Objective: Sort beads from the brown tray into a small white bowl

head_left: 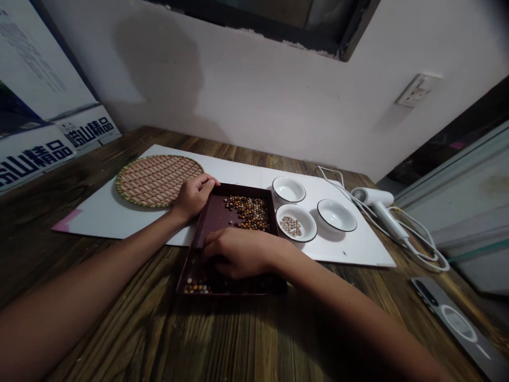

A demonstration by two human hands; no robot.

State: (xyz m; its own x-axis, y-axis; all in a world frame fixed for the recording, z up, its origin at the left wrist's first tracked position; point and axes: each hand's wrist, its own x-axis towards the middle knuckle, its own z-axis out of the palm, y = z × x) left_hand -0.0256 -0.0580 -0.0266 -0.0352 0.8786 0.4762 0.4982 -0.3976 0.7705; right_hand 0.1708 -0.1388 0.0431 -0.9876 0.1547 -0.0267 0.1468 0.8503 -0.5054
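Observation:
A dark maroon tray (pixel 212 212) lies in front of me, its far end resting on a white board. Mixed brown, yellow and pale beads (pixel 250 212) are gathered in its far right part, and a smaller group (pixel 196 287) sits in the near left corner. My left hand (pixel 194 195) is closed on the tray's far left rim. Over the middle of the tray, my right hand (pixel 238 252) has its fingers curled downward; the fingertips are partly hidden, so what they hold cannot be made out. Pale beads (pixel 291 226) lie in a white bowl (pixel 309 233) right of the tray.
Two more white bowls, one behind (pixel 289 190) and one farther right (pixel 337 216), stand on the white board (pixel 238 168). A round woven mat (pixel 159 180) lies at left. On the right are a white hair dryer (pixel 384 212) with its cord and a phone (pixel 457 323).

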